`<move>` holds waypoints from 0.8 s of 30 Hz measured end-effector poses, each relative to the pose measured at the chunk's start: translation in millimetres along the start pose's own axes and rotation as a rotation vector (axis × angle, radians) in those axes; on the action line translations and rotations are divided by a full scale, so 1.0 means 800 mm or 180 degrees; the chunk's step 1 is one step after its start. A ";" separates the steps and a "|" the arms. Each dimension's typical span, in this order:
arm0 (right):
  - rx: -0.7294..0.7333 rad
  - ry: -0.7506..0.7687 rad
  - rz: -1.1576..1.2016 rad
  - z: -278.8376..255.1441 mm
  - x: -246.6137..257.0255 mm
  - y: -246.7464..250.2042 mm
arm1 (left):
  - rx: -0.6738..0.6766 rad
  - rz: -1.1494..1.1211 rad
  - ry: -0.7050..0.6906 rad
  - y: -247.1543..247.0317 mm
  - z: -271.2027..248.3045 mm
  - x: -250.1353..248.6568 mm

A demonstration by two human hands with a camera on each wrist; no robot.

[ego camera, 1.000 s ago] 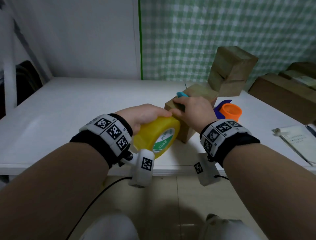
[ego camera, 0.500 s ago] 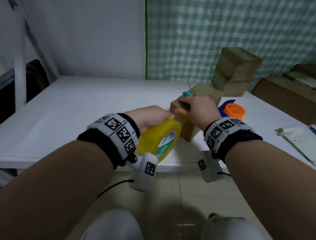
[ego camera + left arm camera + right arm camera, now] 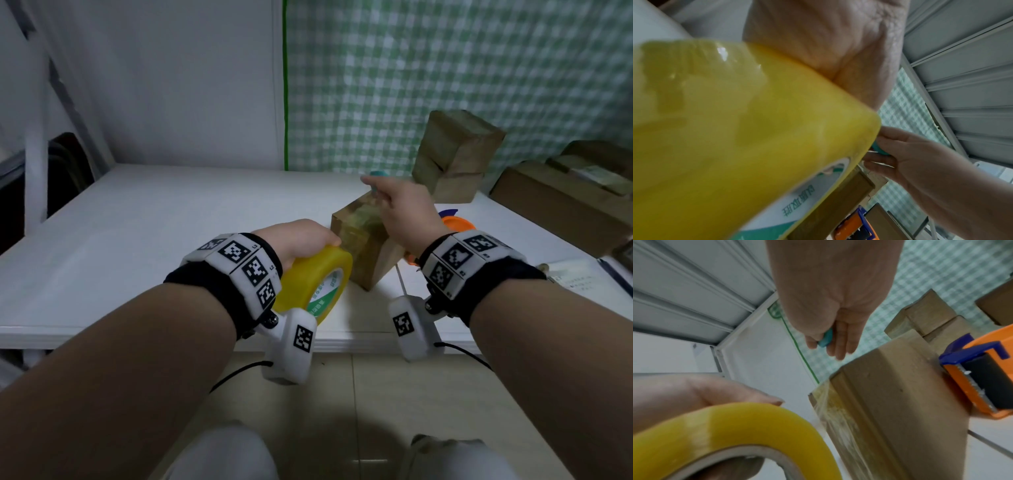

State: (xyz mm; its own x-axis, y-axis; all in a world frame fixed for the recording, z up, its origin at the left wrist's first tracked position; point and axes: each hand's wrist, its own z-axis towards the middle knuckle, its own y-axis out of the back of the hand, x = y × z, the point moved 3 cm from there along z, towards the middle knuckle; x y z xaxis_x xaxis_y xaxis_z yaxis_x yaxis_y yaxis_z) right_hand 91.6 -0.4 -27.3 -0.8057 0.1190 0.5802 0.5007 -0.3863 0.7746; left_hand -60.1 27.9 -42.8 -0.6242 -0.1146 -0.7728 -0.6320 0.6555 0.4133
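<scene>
Change: the right hand (image 3: 404,212) has lifted off the cardboard box (image 3: 356,246) since half a second ago. It now hangs over the box's far top edge, apart from the left hand (image 3: 298,236), which it touched before. It pinches a small teal tool (image 3: 375,174) between thumb and fingers.

The left hand is as it was, clamped round the yellow tape roll (image 3: 315,281) with the thumb on the outer wrap. The roll is held on edge just over the worktop's (image 3: 154,233) front edge, just beside the box's near left corner. Roll: glossy, translucent yellow, green-and-white label at the core. The box stands near the front edge, right of middle.

Right wrist view only: a wrinkled clear tape strip (image 3: 838,410) down the box's side, and an orange-and-blue dispenser (image 3: 982,369) with a toothed blade just beside the box. The head view gives only the dispenser's orange top. Left wrist view only: print on the label.
</scene>
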 end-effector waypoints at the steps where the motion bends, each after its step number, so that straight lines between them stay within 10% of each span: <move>1: -0.0039 0.0040 0.0064 -0.002 0.002 0.003 | -0.0011 -0.0026 0.0003 0.000 0.000 0.000; 24: 0.1245 0.0264 -0.1416 -0.002 0.034 -0.022 | -0.0115 -0.0034 0.0039 0.008 0.000 0.004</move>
State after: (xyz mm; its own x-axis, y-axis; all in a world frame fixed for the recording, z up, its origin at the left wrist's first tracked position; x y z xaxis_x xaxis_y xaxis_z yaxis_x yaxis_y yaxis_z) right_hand 60.2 8.4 -25.2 -0.9789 0.1144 0.1694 0.1761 0.0515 0.9830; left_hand -65.8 31.6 -42.6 -0.6227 -0.1307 -0.7714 -0.6547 0.6270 0.4222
